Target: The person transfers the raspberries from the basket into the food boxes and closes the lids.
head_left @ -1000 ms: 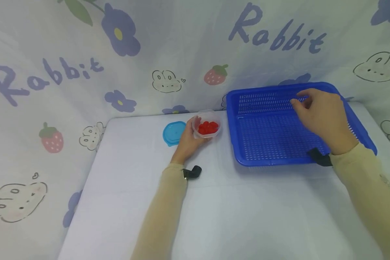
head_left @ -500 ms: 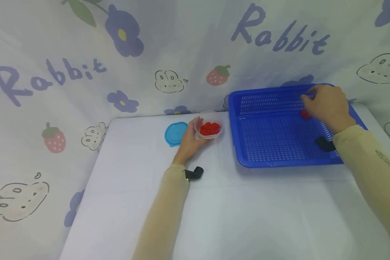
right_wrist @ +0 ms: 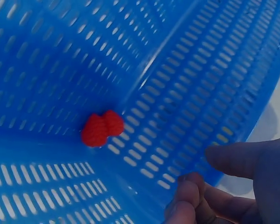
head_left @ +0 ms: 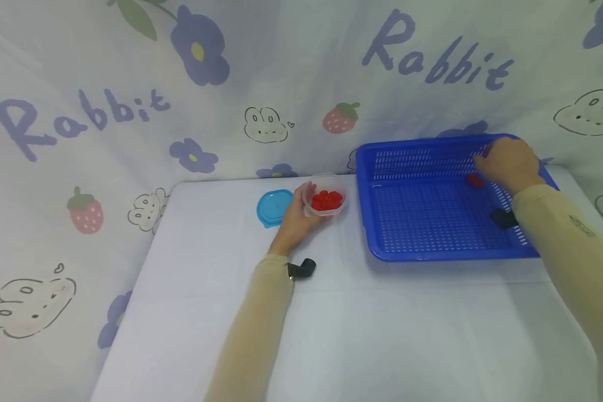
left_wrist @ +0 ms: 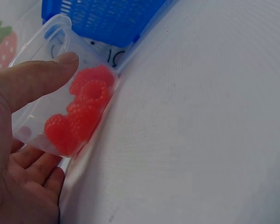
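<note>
My left hand (head_left: 295,223) grips a small clear plastic container (left_wrist: 35,112), thumb over its rim and fingers beneath, at the middle of the table. Several red raspberries (left_wrist: 86,102) lie in it; in the left wrist view the container is tilted. My right hand (head_left: 510,164) is over the right back part of a blue plastic basket (head_left: 434,255). The right wrist view shows its thumb apart from loosely bent fingers (right_wrist: 189,189), with nothing seen between them. Two raspberries (right_wrist: 101,128) lie side by side in a corner of the basket.
A light blue lid (head_left: 273,207) lies on the white table (head_left: 382,335), just left of the container. Behind the table hangs a curtain (head_left: 301,67) with rabbits, flowers and strawberries. The basket has raised, slotted walls.
My right hand has moved right and toward the back of the basket, its fingers turned downward. Raspberries now show in the basket beside it. My left hand keeps hold of the container.
</note>
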Demonstrator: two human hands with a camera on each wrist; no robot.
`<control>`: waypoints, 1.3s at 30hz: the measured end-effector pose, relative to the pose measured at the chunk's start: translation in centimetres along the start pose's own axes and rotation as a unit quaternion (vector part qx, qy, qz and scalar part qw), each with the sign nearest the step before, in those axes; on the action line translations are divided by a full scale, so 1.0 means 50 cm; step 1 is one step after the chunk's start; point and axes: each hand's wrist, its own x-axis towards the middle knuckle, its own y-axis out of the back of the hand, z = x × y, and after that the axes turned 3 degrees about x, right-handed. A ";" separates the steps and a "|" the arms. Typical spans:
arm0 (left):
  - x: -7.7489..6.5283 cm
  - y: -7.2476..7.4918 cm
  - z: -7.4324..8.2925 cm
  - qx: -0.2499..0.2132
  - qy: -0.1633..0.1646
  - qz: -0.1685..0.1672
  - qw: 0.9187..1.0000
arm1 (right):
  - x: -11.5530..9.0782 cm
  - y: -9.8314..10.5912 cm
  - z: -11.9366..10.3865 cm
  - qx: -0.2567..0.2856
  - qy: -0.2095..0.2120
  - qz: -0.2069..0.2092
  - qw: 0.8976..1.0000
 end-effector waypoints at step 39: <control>0.000 0.000 -0.008 -0.019 -0.010 -0.006 1.000 | 0.029 -0.060 0.034 -0.066 0.011 -0.098 0.993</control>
